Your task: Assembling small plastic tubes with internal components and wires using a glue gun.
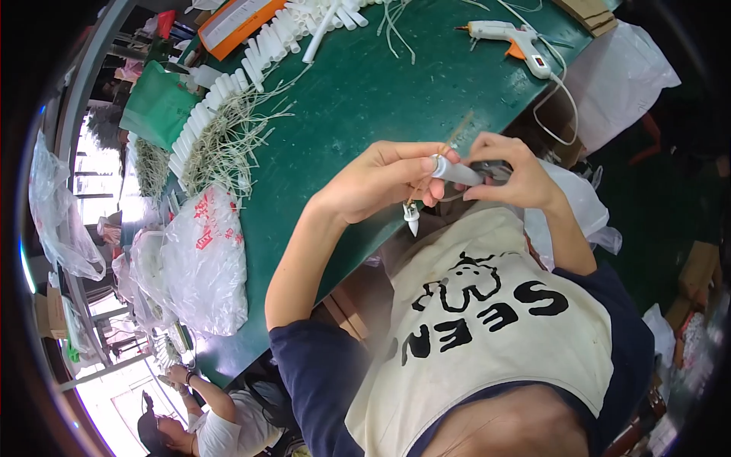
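Observation:
My left hand [381,180] pinches a short white plastic tube [458,174] by its end, over the near edge of the green table. Below those fingers a small white flame-shaped bulb [412,219] hangs point down beside the tube, on thin wire. At the tube's other end my right hand [519,172] is closed around a small black piece [493,169], partly hidden by the fingers. What kind of piece it is I cannot make out. A thin brownish strand sticks up past the left fingertips, blurred.
A white glue gun [506,38] with an orange trigger lies at the far right, its cord hanging off the edge. White tubes [199,118] with loose wires line the left side. Nearby are a clear plastic bag [205,263], an orange box [237,24] and another person [228,419].

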`<state>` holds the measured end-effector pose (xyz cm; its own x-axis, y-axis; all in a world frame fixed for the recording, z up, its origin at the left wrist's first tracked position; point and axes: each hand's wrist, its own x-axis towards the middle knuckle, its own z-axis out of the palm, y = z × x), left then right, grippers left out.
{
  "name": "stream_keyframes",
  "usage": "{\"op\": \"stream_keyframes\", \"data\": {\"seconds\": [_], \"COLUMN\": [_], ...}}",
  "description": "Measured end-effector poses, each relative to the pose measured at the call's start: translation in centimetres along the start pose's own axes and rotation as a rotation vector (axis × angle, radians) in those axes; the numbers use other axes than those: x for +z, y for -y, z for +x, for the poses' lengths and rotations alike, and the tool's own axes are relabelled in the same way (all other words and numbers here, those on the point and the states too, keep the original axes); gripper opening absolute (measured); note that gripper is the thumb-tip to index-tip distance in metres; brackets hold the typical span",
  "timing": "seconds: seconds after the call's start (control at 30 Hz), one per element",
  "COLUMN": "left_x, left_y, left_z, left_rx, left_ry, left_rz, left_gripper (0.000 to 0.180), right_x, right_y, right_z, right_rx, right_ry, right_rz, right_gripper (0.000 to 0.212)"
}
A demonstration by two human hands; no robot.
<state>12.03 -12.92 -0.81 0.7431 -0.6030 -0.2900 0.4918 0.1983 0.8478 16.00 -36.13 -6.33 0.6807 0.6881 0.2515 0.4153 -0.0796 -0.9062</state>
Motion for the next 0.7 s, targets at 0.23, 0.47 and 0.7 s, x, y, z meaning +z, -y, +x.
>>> {"op": "stream_keyframes", "data": {"seconds": [0.23,0.47,0.7], "left_x": [-2.4,-4.6,0.1], "left_y": [-0.4,1.7,0.5], "left_z": [-0.1,0.5,1.8], "left_rx": [0.077,0.226,0.198], "left_ry": [-0.348,-0.834,-0.572], "left_rz": [0.306,1.238,0.348], "left_gripper": [0.025,0.018,0.042], "right_x": [0.0,-0.4,0.9], "right_y": [-0.5,1.1,2.9], "right_z": [-1.2,-1.1,0.0], "right_rx": [0.083,-0.046,-0.189], "right_ry": [-0.274,-0.436,-0.565], "right_rz": [-0.150,-0.297,-0.522], "right_gripper": [0.031,0.034,0.037]}}
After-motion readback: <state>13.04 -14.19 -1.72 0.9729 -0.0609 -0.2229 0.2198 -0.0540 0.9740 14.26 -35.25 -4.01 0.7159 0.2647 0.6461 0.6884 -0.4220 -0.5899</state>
